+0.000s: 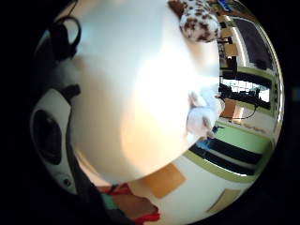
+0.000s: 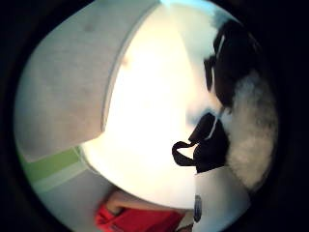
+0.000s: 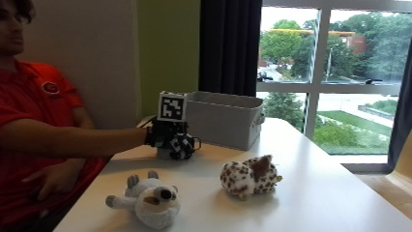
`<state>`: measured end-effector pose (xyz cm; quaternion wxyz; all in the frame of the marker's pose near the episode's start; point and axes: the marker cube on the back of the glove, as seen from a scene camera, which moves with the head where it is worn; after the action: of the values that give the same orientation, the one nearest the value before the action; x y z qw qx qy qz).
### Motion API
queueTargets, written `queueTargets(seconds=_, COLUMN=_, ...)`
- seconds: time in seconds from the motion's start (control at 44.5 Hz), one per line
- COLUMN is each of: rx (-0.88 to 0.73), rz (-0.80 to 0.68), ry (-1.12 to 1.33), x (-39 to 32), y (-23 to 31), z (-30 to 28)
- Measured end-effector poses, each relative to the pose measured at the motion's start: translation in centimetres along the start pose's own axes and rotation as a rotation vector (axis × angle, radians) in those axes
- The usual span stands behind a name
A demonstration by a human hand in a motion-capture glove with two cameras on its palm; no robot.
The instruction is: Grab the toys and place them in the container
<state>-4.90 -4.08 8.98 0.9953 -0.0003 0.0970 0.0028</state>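
Observation:
My gloved right hand [image 3: 163, 136] is curled round a black-and-white plush toy [image 3: 183, 146] low over the white table [image 3: 322, 193], just in front of the grey fabric container [image 3: 222, 120]. The toy's fuzzy fur [image 2: 253, 128] fills one side of the thumb side palm view, beside the container's wall [image 2: 67, 87]. Whether the toy touches the table I cannot tell. A brown-spotted plush toy [image 3: 250, 177] lies mid-table. A grey koala-like plush [image 3: 149, 200] lies near the front edge. In the little finger side palm view the spotted toy [image 1: 199, 19] and the grey plush [image 1: 203, 116] both lie on the tabletop.
The person sits at the table's left side, the bare hand [image 3: 54, 179] resting low by the lap. A large window [image 3: 334, 72] and dark curtain [image 3: 230, 46] stand behind the container. The table edge [image 3: 386, 203] runs along the right.

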Motion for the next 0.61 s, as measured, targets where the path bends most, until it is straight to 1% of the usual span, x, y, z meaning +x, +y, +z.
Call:
queueTargets(seconds=0.112, rx=0.077, rz=-0.044, ry=0.120, x=1.5, y=-0.4, z=0.1)
queueTargets(seconds=0.18, rx=0.082, rz=-0.020, ry=0.023, x=1.0, y=-0.9, z=-0.4)
queueTargets(seconds=0.269, rx=0.056, rz=-0.024, ry=-0.022, x=2.0, y=-1.1, z=-0.7)
queueTargets(seconds=0.314, rx=0.057, rz=0.005, ry=-0.083, x=2.3, y=-1.2, z=-1.4)
queueTargets(seconds=0.382, rx=0.078, rz=0.063, ry=-0.158, x=3.3, y=-1.4, z=-3.5)
queueTargets(seconds=0.472, rx=0.127, rz=0.100, ry=-0.119, x=5.0, y=-1.5, z=-6.8)
queueTargets(seconds=0.517, rx=0.158, rz=0.089, ry=-0.084, x=5.8, y=-1.5, z=-8.7)
queueTargets(seconds=0.606, rx=0.212, rz=-0.001, ry=-0.055, x=6.1, y=-1.5, z=-12.3)
